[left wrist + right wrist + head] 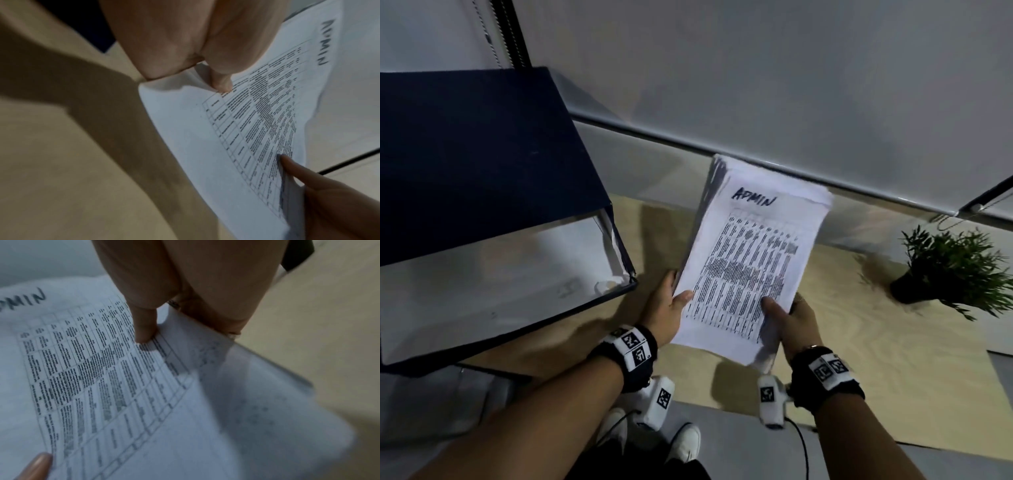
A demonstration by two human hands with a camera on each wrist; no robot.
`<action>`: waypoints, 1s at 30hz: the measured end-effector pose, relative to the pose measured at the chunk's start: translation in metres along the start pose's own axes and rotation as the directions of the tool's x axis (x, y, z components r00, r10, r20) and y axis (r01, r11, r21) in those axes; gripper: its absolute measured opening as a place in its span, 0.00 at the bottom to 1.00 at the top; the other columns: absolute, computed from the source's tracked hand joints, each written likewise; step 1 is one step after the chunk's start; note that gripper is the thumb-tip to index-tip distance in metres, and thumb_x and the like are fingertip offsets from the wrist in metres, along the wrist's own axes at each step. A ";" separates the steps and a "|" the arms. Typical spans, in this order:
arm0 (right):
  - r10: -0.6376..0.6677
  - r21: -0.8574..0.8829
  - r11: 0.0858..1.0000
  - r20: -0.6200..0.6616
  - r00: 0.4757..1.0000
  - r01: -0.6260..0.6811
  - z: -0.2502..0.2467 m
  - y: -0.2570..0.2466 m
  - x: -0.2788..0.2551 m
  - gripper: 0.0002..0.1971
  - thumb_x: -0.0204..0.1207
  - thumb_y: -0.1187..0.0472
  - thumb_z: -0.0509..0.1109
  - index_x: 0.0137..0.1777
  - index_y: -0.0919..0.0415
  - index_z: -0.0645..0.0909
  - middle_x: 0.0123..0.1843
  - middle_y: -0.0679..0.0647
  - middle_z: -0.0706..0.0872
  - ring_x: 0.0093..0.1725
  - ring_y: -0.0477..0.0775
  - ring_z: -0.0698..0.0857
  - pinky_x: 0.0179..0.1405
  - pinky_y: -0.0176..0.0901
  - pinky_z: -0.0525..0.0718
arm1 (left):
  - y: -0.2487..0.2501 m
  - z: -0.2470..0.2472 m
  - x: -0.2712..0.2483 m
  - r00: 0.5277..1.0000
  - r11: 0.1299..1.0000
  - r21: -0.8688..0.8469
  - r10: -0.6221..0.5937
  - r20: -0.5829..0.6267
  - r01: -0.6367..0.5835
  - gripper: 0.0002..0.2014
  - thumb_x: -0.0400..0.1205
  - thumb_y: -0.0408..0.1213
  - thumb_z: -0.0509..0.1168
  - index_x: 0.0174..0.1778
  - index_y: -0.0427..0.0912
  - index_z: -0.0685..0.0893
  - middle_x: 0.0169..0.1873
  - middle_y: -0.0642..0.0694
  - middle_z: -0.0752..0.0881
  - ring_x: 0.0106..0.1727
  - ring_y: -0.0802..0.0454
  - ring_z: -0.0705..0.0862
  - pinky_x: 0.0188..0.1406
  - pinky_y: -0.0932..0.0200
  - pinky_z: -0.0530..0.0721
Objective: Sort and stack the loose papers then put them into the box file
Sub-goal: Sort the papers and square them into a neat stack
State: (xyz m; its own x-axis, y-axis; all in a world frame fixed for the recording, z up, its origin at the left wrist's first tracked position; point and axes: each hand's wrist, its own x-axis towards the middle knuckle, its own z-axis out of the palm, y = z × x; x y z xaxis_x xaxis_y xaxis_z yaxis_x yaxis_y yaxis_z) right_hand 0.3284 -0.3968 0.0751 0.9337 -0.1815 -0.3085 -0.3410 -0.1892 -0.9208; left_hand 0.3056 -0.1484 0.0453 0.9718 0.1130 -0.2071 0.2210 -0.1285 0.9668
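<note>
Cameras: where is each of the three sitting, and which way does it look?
Head: worn on the head, looking down at the paper stack, open box file, plant; shows both forearms, left hand and right hand.
Left wrist: looks along the left hand at the stack; the right thumb shows.
Right wrist: looks along the right hand at the stack; a left thumb tip shows.
All three share the "ADMIN" sheet.

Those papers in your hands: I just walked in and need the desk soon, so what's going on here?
A person holds a stack of papers, top sheet marked ADMIN, above the wooden table. The left hand and right hand each grip a lower corner, thumbs on top. The dark box file stands open to the left, nothing visible inside. A small potted plant sits to the right.
</note>
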 end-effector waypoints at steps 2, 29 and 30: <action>-0.059 0.116 0.991 -0.055 0.997 0.065 -0.007 -0.024 -0.001 0.07 0.73 0.64 0.77 0.48 0.63 0.82 0.34 0.61 0.86 0.31 0.59 0.84 0.31 0.50 0.85 | 0.023 0.007 0.003 0.991 0.992 0.007 0.130 -0.023 -0.130 0.18 0.86 0.31 0.61 0.72 0.39 0.70 0.68 0.52 0.79 0.66 0.60 0.79 0.67 0.60 0.74; -0.173 0.138 0.970 -0.175 0.969 0.198 0.007 -0.020 -0.022 0.11 0.67 0.69 0.81 0.40 0.51 0.88 0.43 0.45 0.92 0.45 0.49 0.91 0.50 0.50 0.89 | 0.057 0.023 0.005 0.975 0.973 -0.093 0.200 -0.095 -0.209 0.22 0.78 0.52 0.70 0.65 0.52 0.73 0.61 0.50 0.86 0.64 0.55 0.84 0.69 0.44 0.80; -0.170 0.137 0.971 -0.178 0.969 0.195 0.009 -0.020 -0.022 0.12 0.67 0.69 0.81 0.41 0.50 0.88 0.44 0.45 0.92 0.46 0.50 0.91 0.50 0.50 0.88 | 0.055 0.023 0.004 0.974 0.975 -0.058 0.206 -0.095 -0.212 0.20 0.79 0.52 0.68 0.65 0.54 0.73 0.61 0.50 0.86 0.64 0.55 0.84 0.68 0.44 0.80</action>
State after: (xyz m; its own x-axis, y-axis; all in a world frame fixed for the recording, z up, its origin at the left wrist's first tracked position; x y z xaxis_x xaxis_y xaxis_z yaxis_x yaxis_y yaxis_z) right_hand 0.3150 -0.3806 0.0979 0.9435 -0.3159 -0.1003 -0.1341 -0.0871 -0.9871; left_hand 0.3236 -0.1781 0.0940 0.9840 0.1775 0.0122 0.0043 -0.0919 0.9958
